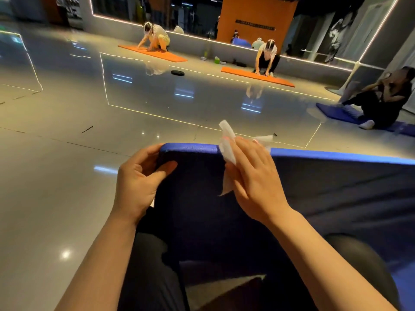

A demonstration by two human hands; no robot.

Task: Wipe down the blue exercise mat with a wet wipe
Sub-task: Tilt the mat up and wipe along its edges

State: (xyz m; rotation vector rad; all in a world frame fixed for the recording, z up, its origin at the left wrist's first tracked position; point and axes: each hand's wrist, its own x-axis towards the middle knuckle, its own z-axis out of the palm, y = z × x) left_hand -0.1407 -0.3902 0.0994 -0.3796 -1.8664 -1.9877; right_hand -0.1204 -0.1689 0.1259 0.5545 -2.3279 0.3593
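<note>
Mat (314,198): raised on lap, edge at 12 o'clock | left hand (139,178): grip pinching corner | right hand (251,176): grip pressing wipe (228,151) over edge | advice: steady corner, slide toward 3 o'clock.

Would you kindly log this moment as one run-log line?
left hand: grips mat corner | right hand: presses wipe over mat's top edge | mat: lifted

**Mat raised at frame centre, floor behind**

The mat (314,198) is held upright across the lower centre and right of the frame, over the lap. Its upper left corner is gripped by the left hand (139,182). Just to the right, the wipe (228,149) is draped over the top edge under the right hand (253,180). Behind, two floor mats (155,53) lie at upper centre.
</note>
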